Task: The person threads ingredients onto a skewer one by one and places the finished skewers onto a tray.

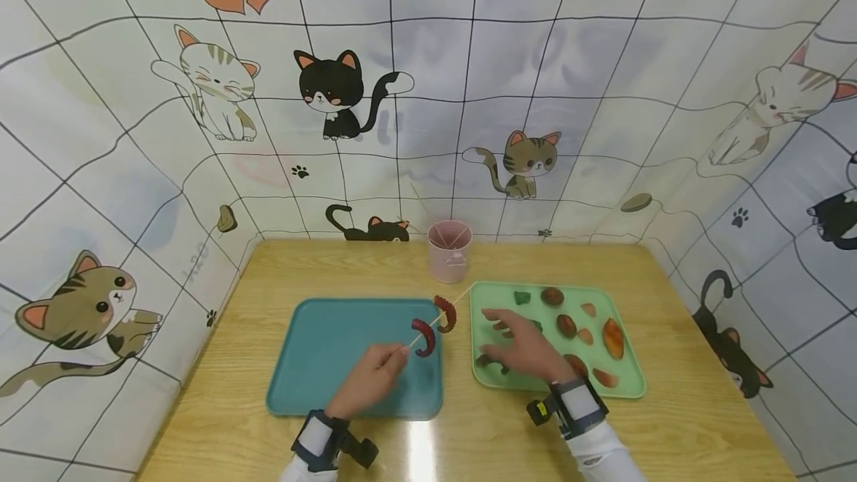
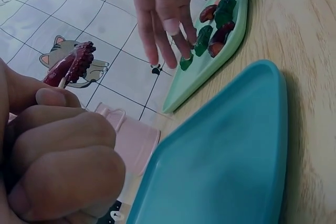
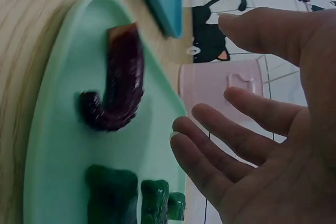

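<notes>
My left hand [image 1: 371, 378] grips the lower end of a thin wooden skewer [image 1: 463, 294] over the blue tray [image 1: 328, 348]. Threaded on it are two dark red, curled toy octopus tentacles [image 1: 423, 338], the other tentacle [image 1: 446, 314] sitting nearer the tip. Over the left part of the green tray [image 1: 631, 381], my right hand [image 1: 525, 348] has its fingers spread and holds nothing. Close by it lie another tentacle [image 3: 125, 77] and several dark green pieces [image 3: 110, 198], seen in the right wrist view.
Brown rounded pieces [image 1: 566, 326], small orange-brown pieces [image 1: 605, 377] and a larger orange piece [image 1: 612, 338] lie on the green tray. Behind the trays stands a pink cup [image 1: 449, 259] with thin sticks inside. Cat-patterned walls enclose the wooden table [image 1: 221, 363].
</notes>
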`<state>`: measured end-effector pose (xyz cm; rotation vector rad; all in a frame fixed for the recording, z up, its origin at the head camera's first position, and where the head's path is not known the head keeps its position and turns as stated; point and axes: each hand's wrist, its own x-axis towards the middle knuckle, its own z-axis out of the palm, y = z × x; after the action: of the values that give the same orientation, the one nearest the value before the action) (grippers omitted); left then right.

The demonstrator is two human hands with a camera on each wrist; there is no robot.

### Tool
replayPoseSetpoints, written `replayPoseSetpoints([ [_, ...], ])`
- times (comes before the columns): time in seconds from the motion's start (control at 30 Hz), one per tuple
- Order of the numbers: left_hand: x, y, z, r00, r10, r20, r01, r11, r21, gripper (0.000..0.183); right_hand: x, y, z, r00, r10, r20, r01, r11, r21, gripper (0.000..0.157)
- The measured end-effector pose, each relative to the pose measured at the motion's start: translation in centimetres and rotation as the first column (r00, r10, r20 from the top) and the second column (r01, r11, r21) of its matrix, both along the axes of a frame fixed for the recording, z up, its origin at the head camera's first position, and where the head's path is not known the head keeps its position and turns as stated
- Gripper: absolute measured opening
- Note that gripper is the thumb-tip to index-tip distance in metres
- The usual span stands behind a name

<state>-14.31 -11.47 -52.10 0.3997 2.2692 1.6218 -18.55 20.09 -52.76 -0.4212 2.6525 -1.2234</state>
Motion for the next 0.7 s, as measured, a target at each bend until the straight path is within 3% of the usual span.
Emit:
replayPoseSetpoints([
  [0.2,0.1,-0.1,-0.1,0.999,0.019,0.041,-0.02,0.999,0.033,0.047,-0.1,0.0,-1.0,0.997,0.047,-0.054,-0.039,0.988,0.146,0.059],
  [0.4,0.1,-0.3,-0.1,0.998,0.032,0.048,-0.034,0.999,0.033,0.046,0.1,-0.1,-1.6,0.979,0.136,-0.154,-0.078,0.939,0.335,0.044],
  [0.7,0.0,-0.5,-0.4,0.998,0.04,0.039,-0.041,0.999,0.013,0.048,0.5,-0.3,-1.5,0.95,0.224,-0.218,-0.139,0.927,0.349,0.017],
])
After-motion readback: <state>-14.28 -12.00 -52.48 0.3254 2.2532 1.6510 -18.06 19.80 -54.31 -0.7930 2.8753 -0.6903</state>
